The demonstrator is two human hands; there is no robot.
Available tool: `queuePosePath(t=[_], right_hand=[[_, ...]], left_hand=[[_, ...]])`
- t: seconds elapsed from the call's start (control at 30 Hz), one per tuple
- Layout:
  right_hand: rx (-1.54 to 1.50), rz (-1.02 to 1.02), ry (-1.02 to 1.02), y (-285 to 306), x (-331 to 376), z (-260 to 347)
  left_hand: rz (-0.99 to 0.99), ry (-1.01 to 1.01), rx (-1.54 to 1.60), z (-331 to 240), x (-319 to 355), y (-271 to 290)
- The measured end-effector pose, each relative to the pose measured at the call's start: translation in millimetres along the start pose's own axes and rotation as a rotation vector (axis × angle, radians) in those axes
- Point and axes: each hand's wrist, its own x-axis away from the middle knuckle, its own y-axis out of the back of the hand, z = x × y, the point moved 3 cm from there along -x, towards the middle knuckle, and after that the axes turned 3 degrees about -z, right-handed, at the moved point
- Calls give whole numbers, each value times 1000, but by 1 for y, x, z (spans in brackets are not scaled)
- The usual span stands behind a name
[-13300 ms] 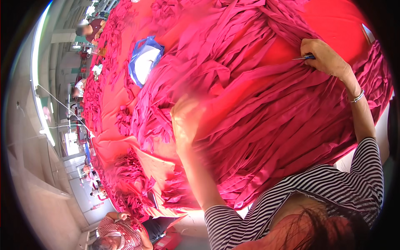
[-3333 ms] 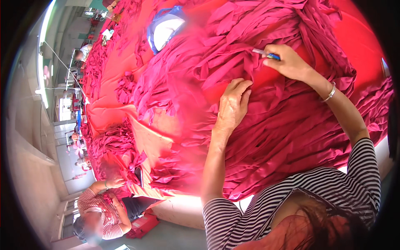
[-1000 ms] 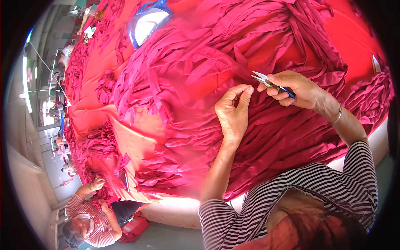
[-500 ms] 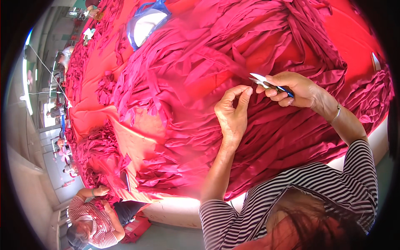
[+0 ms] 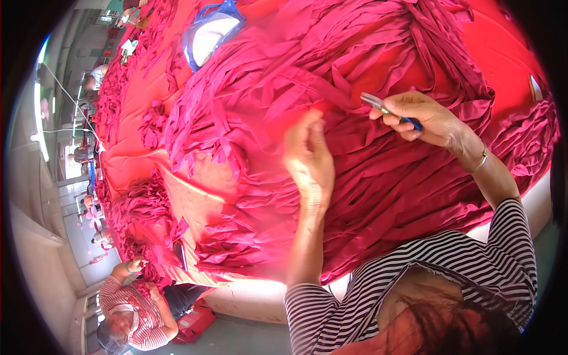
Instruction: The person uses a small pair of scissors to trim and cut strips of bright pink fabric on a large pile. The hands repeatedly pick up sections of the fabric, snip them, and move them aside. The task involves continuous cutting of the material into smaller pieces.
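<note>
1. The heap of strips (image 5: 378, 177) under both hands is soft knit cloth, magenta, matt, creased and limp, its cut edges curling.
2. The table cover (image 5: 503, 53), bare at 1 o'clock, is smooth orange-red cloth, flatter and a little brighter than the strips.
3. The snips (image 5: 384, 109) in the right hand (image 5: 423, 118) have bright, glossy metal blades and a blue handle that looks like plastic.
4. The bracelet (image 5: 482, 160) on the right wrist is thin shiny metal.
5. The sleeves (image 5: 515, 236) are striped, matt knit cloth.
6. The bag (image 5: 210, 29) at 11 o'clock looks like glossy blue-and-white plastic.
7. The left hand (image 5: 310, 160) is blurred, pressed on the cloth.
</note>
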Motion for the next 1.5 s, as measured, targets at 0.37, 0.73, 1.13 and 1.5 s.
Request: queuePosePath(t=[0.37, 0.73, 1.13, 1.5], right_hand=[[939, -264, 660, -15, -7, 23], [765, -236, 459, -1, -31, 23], [851, -387, 635, -15, -1, 19], [972, -385, 689, -27, -27, 16]], left_hand=[[372, -142, -60, 3, -22, -24], [527, 90, 332, 23, -30, -45], [360, 242, 407, 18, -9, -55], [297, 102, 345, 18, -9, -56]])
